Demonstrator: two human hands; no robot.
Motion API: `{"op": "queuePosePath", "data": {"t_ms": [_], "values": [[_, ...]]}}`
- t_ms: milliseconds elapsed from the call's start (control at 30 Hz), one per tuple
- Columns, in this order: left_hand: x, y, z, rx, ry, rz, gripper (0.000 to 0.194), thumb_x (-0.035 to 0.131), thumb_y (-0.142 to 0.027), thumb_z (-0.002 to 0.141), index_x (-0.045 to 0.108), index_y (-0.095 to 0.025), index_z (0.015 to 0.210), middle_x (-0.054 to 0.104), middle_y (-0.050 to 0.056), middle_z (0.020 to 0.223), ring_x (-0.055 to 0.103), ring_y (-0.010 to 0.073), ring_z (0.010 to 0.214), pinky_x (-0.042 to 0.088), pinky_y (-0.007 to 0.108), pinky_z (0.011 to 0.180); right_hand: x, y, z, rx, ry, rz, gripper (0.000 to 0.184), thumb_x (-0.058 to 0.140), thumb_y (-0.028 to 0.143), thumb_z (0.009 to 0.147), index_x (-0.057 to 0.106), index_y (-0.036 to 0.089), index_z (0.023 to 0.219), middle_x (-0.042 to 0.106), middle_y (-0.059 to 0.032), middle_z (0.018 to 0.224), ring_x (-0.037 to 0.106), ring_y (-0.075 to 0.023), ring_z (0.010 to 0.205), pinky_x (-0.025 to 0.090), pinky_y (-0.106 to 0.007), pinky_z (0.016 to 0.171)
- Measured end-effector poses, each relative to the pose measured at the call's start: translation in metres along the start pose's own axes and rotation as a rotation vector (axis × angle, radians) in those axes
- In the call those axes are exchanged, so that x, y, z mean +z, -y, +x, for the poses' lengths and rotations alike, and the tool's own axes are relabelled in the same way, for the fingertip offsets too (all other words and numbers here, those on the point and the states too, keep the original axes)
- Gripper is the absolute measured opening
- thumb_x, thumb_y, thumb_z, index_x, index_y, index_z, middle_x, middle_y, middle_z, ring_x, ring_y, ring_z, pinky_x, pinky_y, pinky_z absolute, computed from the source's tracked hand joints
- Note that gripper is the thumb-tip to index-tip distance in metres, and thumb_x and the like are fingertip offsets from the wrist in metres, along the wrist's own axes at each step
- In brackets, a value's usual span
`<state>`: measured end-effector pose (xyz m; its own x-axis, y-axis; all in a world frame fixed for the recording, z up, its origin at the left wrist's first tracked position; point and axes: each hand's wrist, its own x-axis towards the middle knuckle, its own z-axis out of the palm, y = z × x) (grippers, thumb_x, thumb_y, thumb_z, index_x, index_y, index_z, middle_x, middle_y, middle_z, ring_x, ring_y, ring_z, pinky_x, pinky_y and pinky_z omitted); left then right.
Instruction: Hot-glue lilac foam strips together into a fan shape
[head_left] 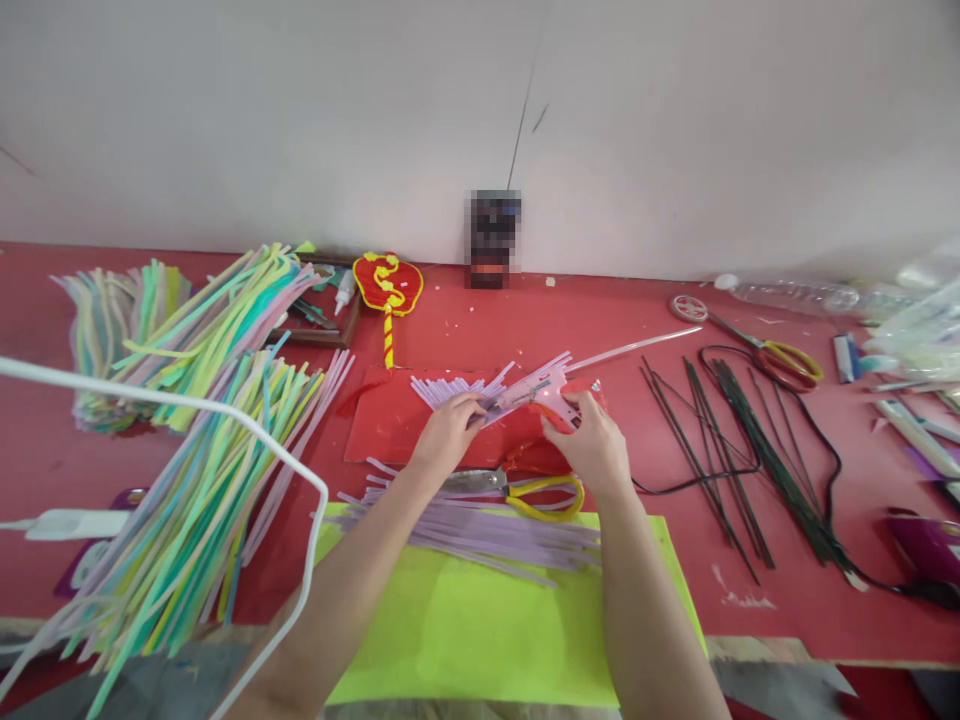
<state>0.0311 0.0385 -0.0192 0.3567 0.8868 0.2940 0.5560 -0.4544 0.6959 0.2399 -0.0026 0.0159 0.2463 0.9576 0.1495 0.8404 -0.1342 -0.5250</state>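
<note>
Clamps the right hand (596, 440) around a glue gun (544, 388), pointing it at the left hand (448, 432). Curls the latter at purple pipe cleaners (442, 390) just beyond, too hidden to tell whether gripping any.

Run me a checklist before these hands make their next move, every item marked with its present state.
1. Right hand has a firm-looking grip on the pink-and-orange plastic glue gun: ok.
2. Long translucent glue stick sits at the gun's rear: ok.
3. Left hand well away from the nozzle: not ok; its fingertips are right by it.
4. Glue gun hot: cannot tell; nothing visible shows it.
5. Thin black cord lies clear of the long, thin dark green stems: not ok; it runs across them.
6. Spare fuzzy lavender strips nearby: ok, partly on the lime-green sheet.
</note>
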Motion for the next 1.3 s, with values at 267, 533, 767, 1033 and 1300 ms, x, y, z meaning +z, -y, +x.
{"op": "queuePosePath", "data": {"t_ms": [267,533,767,1033,1300], "values": [[0.002,0.001,-0.002,-0.166,0.002,-0.025,0.036,0.061,-0.009,0.076,0.049,-0.019,0.109,0.063,0.007,0.106,0.062,0.019,0.101,0.051,0.036,0.087,0.002,-0.005,0.003,0.002,0.013,0.104,0.033,0.06,0.042,0.069,0.056,0.022,0.096,0.066,-0.0041,0.09,0.061,-0.0218,0.082,0.045,-0.031,0.071],[0.002,0.001,-0.001,-0.152,0.011,-0.05,0.035,0.062,-0.008,0.075,0.049,-0.02,0.107,0.063,0.007,0.106,0.061,0.0202,0.103,0.05,0.038,0.089,0.003,-0.007,0.002,-0.01,0.016,0.161,0.033,0.059,0.041,0.07,0.058,0.021,0.096,0.066,-0.0055,0.088,0.06,-0.0206,0.077,0.046,-0.032,0.07],[0.0,-0.002,0.0,-0.164,0.021,-0.027,0.035,0.063,-0.008,0.075,0.05,-0.019,0.106,0.064,0.007,0.106,0.061,0.0205,0.103,0.05,0.037,0.089,0.003,-0.01,0.003,-0.017,0.011,0.2,0.031,0.06,0.039,0.069,0.058,0.021,0.094,0.065,-0.004,0.085,0.06,-0.0198,0.077,0.047,-0.031,0.07],[-0.002,-0.004,0.0,-0.148,0.033,0.009,0.033,0.061,-0.007,0.076,0.051,-0.02,0.105,0.063,0.006,0.107,0.06,0.0197,0.105,0.05,0.035,0.089,0.001,-0.015,0.003,-0.006,-0.017,0.195,0.031,0.06,0.039,0.07,0.058,0.02,0.094,0.064,-0.0043,0.082,0.059,-0.0194,0.074,0.047,-0.03,0.068],[-0.004,-0.009,0.001,-0.176,0.054,-0.003,0.032,0.06,-0.006,0.077,0.051,-0.019,0.105,0.063,0.006,0.109,0.06,0.0204,0.106,0.049,0.036,0.091,0.001,-0.018,0.004,-0.032,-0.047,0.176,0.031,0.059,0.042,0.071,0.059,0.019,0.092,0.063,-0.0041,0.078,0.057,-0.0173,0.066,0.045,-0.028,0.063]]}}
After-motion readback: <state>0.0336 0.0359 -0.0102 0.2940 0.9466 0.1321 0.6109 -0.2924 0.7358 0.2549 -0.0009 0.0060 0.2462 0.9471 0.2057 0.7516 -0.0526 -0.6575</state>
